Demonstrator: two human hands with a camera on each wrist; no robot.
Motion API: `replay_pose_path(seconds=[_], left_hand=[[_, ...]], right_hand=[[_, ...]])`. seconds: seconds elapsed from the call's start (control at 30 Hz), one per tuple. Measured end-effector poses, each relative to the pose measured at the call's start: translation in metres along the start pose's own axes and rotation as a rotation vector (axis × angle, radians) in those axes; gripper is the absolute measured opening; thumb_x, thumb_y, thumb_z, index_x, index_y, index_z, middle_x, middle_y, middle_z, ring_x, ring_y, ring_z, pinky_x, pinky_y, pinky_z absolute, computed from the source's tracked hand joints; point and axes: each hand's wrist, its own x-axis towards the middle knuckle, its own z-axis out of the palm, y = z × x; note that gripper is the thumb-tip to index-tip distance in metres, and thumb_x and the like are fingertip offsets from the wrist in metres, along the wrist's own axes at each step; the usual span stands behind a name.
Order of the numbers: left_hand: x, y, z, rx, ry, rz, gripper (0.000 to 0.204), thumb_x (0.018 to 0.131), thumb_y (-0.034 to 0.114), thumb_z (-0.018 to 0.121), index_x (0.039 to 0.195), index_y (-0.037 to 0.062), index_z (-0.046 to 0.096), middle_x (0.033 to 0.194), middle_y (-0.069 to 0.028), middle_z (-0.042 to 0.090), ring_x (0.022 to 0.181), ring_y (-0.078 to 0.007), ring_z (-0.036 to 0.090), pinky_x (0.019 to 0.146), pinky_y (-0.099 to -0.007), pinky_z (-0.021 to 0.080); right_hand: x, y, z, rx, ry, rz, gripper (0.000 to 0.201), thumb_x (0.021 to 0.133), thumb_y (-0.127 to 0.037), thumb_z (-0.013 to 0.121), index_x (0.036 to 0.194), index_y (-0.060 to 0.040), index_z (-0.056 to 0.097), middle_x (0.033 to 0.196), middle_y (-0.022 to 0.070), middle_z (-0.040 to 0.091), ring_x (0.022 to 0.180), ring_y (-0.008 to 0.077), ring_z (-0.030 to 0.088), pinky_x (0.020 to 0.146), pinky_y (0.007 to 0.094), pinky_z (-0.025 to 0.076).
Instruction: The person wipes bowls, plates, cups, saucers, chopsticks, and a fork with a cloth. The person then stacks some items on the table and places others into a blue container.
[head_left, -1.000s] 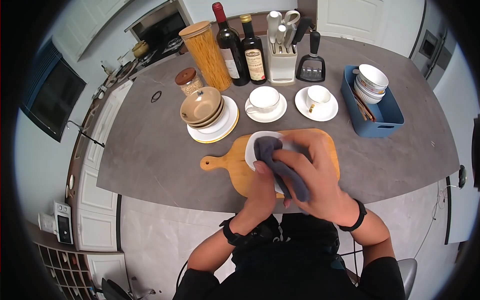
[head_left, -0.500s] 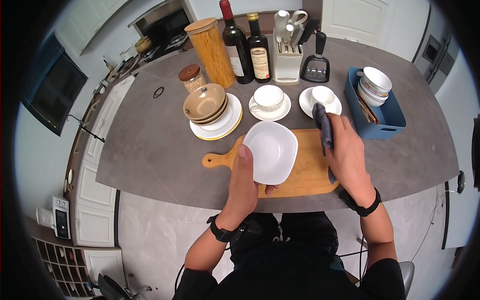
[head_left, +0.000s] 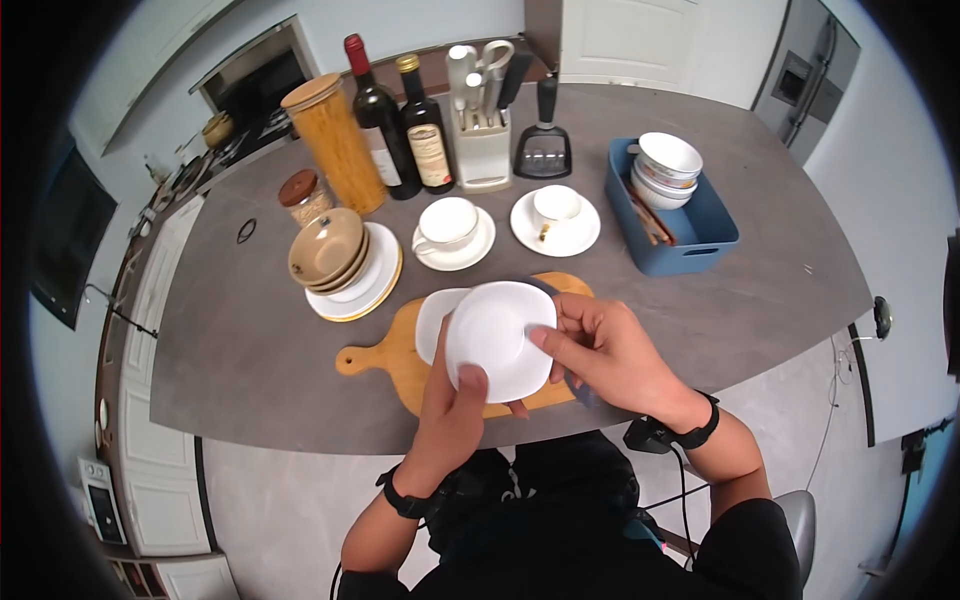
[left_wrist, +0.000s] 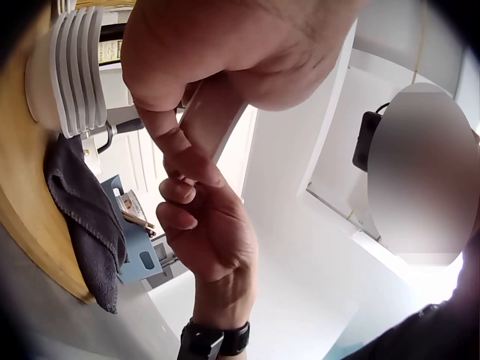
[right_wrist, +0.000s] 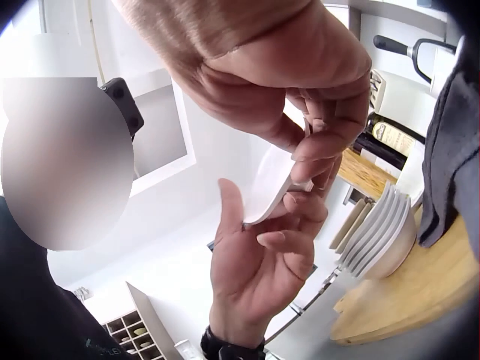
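A white, squarish bowl [head_left: 497, 325] is held up over the wooden cutting board [head_left: 405, 375], its inside turned toward me. My left hand [head_left: 450, 415] grips it from the lower left, thumb over the rim and fingers beneath. On the opposite side my right hand [head_left: 615, 355] pinches the bowl's rim, with the thumb on the inner face. Partly hidden behind it, a stack of white bowls [left_wrist: 67, 75] stands on the board. Beside that stack lies a dark grey cloth [left_wrist: 86, 217], loosely bunched, mostly covered by the right hand in the head view.
Brown bowls [head_left: 328, 247] on plates stand left; two cups [head_left: 447, 222] on saucers sit behind the board. Farther back are a pasta jar [head_left: 340, 150], two bottles [head_left: 428, 140] and a knife block [head_left: 482, 150]. A blue bin [head_left: 685, 258] holding bowls stands right.
The right hand wiped the bowl with the cloth, then carried the cloth right and let go of it on the board. It now grips the bowl's right rim. The head view has turned right.
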Motion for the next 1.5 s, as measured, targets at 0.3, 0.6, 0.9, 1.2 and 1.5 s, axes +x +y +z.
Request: replay_pose_path(seconds=[0.3,0.6,0.9,1.2,1.5], left_hand=[[0.001,0.025,-0.01,0.462,0.166,0.209,0.067,0.095,0.015,0.07,0.152,0.0029,0.037,0.154,-0.0165,0.04,0.102,-0.0187,0.067,0.074,-0.0244,0.056],[0.0,0.027,-0.014,1.022,0.301,0.305,0.037,0.086,0.008,0.075,0.122,0.0045,0.065,0.113,-0.0132,0.071,0.099,-0.029,0.068,0.086,-0.0381,0.054],[-0.004,0.019,-0.015,1.116,0.292,0.326,0.036,0.086,0.002,0.069,0.122,0.005,0.065,0.134,-0.0179,0.063,0.124,-0.0352,0.061,0.104,-0.042,0.047],[-0.001,0.018,-0.016,1.135,0.297,0.299,0.039,0.085,0.001,0.07,0.123,0.0054,0.065,0.139,-0.0166,0.06,0.127,-0.0348,0.059,0.105,-0.0422,0.047],[-0.002,0.017,-0.024,1.311,0.148,0.291,0.043,0.08,0.014,0.079,0.121,0.0082,0.068,0.128,-0.0112,0.064,0.122,-0.0349,0.057,0.107,-0.0465,0.042]], right_hand=[[0.011,-0.022,-0.158,-0.529,0.77,-0.174,0.022,0.09,-0.015,0.074,0.099,0.0048,0.071,0.075,0.0083,0.07,0.065,0.011,0.062,0.061,0.0272,0.049],[0.057,0.054,-0.261,-1.249,0.621,0.15,0.025,0.077,-0.011,0.077,0.097,0.0027,0.075,0.09,0.0264,0.072,0.089,0.0424,0.071,0.079,0.045,0.058],[0.079,0.086,-0.258,-1.367,0.262,0.408,0.031,0.072,-0.014,0.081,0.092,0.0086,0.074,0.092,0.0281,0.072,0.091,0.0407,0.073,0.08,0.0435,0.06],[0.086,0.091,-0.241,-1.535,0.307,0.389,0.019,0.076,-0.005,0.076,0.094,-0.0005,0.076,0.099,0.0212,0.074,0.094,0.0367,0.074,0.081,0.0413,0.061],[0.085,0.094,-0.245,-1.615,0.286,0.275,0.016,0.076,0.002,0.071,0.091,-0.0011,0.076,0.098,0.0213,0.074,0.095,0.0364,0.073,0.082,0.0432,0.06]])
